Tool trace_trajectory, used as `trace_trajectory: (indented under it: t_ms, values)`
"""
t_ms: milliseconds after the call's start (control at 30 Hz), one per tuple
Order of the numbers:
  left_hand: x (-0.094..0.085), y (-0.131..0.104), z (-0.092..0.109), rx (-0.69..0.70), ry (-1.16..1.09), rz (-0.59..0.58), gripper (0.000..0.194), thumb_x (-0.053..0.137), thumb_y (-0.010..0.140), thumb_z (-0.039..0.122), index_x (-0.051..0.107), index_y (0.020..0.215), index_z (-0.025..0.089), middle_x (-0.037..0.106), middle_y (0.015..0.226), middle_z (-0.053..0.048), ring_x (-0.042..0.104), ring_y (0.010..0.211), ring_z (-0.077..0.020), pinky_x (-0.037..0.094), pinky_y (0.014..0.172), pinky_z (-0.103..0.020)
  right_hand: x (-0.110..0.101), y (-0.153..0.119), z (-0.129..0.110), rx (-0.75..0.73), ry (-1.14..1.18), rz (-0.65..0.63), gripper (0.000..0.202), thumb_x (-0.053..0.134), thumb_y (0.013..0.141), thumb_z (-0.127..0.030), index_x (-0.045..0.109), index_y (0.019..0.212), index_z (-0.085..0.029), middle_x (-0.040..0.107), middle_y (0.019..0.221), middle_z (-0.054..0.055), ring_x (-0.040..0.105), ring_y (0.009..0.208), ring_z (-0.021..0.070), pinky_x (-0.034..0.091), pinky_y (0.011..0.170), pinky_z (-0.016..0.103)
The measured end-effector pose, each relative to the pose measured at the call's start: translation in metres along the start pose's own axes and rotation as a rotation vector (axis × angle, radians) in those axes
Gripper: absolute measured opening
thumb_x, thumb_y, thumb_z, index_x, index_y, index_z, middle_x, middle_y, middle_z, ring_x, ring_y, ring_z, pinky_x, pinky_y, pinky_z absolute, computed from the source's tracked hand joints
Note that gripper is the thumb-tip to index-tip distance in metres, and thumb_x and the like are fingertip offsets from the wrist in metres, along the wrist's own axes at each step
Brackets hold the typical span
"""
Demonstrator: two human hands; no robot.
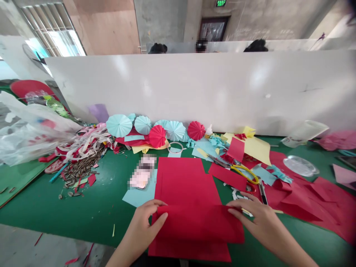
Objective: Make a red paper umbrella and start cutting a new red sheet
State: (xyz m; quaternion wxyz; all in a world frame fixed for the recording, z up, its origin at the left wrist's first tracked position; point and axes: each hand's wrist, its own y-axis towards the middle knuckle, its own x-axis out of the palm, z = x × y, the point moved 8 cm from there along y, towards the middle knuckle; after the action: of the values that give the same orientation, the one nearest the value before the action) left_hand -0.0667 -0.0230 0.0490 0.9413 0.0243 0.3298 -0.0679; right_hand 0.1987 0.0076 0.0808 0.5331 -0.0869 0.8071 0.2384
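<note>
Between my two hands is a red paper sheet (198, 224), its far edge raised above other red sheets (180, 178) on the green table. My left hand (148, 224) pinches the sheet's upper left corner between thumb and fingers. At the upper right corner, my right hand (254, 213) grips the same sheet in a pinch. Under the red sheets' left side lies light blue paper (140, 194), with a pink phone (143, 172) on it. Yellow-handled scissors (246, 173) and a cutter knife (262, 191) lie beyond my right hand.
A white partition (194, 92) stands behind the table (102, 211). Pleated blue and red paper rosettes (119, 125) line its foot. Seeds (80, 168), ribbons and a plastic bag (33, 126) are at left, red scraps (303, 200) at right. Heads show over the partition.
</note>
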Motion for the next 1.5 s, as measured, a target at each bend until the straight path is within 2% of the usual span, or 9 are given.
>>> trace_trajectory:
  t_ms: [300,433,567,633,733,833,900,1200,1500]
  values:
    - [0.014,0.026,-0.016,-0.051,0.362,0.069,0.017,0.043,0.081,0.023,0.052,0.067,0.018,0.063,0.082,-0.006,0.06,0.08,-0.022,0.045,0.078,-0.038,0.066,0.018,0.019,0.082,-0.023,-0.191,0.015,0.044,0.08,-0.021,0.056,0.071,-0.021,0.067,0.09,0.005,0.062,0.086,0.0204,0.038,0.087,0.044]
    - [0.015,0.034,-0.012,-0.058,0.553,0.216,0.016,0.045,0.079,0.018,0.055,0.091,0.018,0.061,0.103,-0.01,0.056,0.098,-0.026,0.039,0.088,-0.046,0.07,0.024,0.021,0.103,-0.065,-0.127,0.017,0.041,0.08,-0.019,0.056,0.072,-0.02,0.065,0.095,0.005,0.061,0.089,0.0208,0.037,0.085,0.044]
    - [0.015,0.025,0.022,0.053,0.66,0.396,0.039,0.044,0.08,0.021,0.046,0.118,0.014,0.043,0.13,-0.017,0.041,0.118,-0.032,0.032,0.095,-0.052,0.072,0.028,0.022,0.121,-0.084,-0.1,0.016,0.04,0.08,-0.021,0.055,0.073,-0.02,0.066,0.091,0.005,0.061,0.084,0.0197,0.034,0.087,0.045]
    - [0.025,0.019,0.044,0.176,0.636,0.361,0.04,0.041,0.082,0.021,0.044,0.121,0.014,0.039,0.134,-0.015,0.036,0.122,-0.0308,0.031,0.097,-0.052,0.073,0.03,0.024,0.124,-0.092,-0.092,0.016,0.04,0.08,-0.021,0.054,0.073,-0.02,0.065,0.088,0.005,0.061,0.083,0.0191,0.033,0.088,0.044]
    - [0.061,0.013,0.067,0.355,0.56,0.065,0.043,0.041,0.083,0.025,0.043,0.125,0.018,0.033,0.139,-0.01,0.03,0.126,-0.0302,0.032,0.1,-0.048,0.074,0.034,0.027,0.128,-0.102,-0.086,0.017,0.039,0.08,-0.02,0.053,0.071,-0.02,0.065,0.082,0.004,0.061,0.078,0.0183,0.032,0.089,0.043]
    - [0.093,0.01,0.067,0.381,0.544,-0.186,0.051,0.043,0.083,0.037,0.039,0.129,0.016,0.03,0.14,-0.013,0.029,0.125,-0.0366,0.033,0.098,-0.052,0.074,0.038,0.029,0.124,-0.111,-0.081,0.017,0.04,0.08,-0.02,0.053,0.07,-0.02,0.064,0.077,0.002,0.061,0.074,0.0177,0.031,0.091,0.044]
    - [0.104,0.012,0.061,0.354,0.541,-0.25,0.055,0.043,0.083,0.042,0.037,0.131,0.016,0.027,0.141,-0.014,0.026,0.125,-0.0399,0.032,0.097,-0.056,0.074,0.041,0.03,0.116,-0.117,-0.076,0.017,0.041,0.08,-0.02,0.053,0.069,-0.02,0.064,0.075,0.001,0.061,0.073,0.0172,0.03,0.093,0.044]
    - [0.112,0.021,0.035,0.293,0.525,-0.275,0.058,0.045,0.082,0.038,0.027,0.136,0.024,0.02,0.143,-0.011,0.016,0.128,-0.0409,0.024,0.098,-0.063,0.072,0.053,0.042,0.246,-0.145,-0.096,0.02,0.041,0.081,-0.027,0.056,0.073,-0.019,0.065,0.076,0.006,0.062,0.07,0.021,0.044,0.057,0.029]
    - [0.102,0.047,0.033,0.353,0.571,-0.372,0.049,0.029,0.087,0.046,0.04,0.127,0.02,0.025,0.142,-0.013,0.013,0.13,-0.0377,0.019,0.102,-0.058,0.082,0.069,0.055,0.273,-0.148,-0.127,0.018,0.04,0.082,-0.024,0.056,0.075,-0.019,0.066,0.078,0.004,0.062,0.072,0.0208,0.041,0.056,0.027]
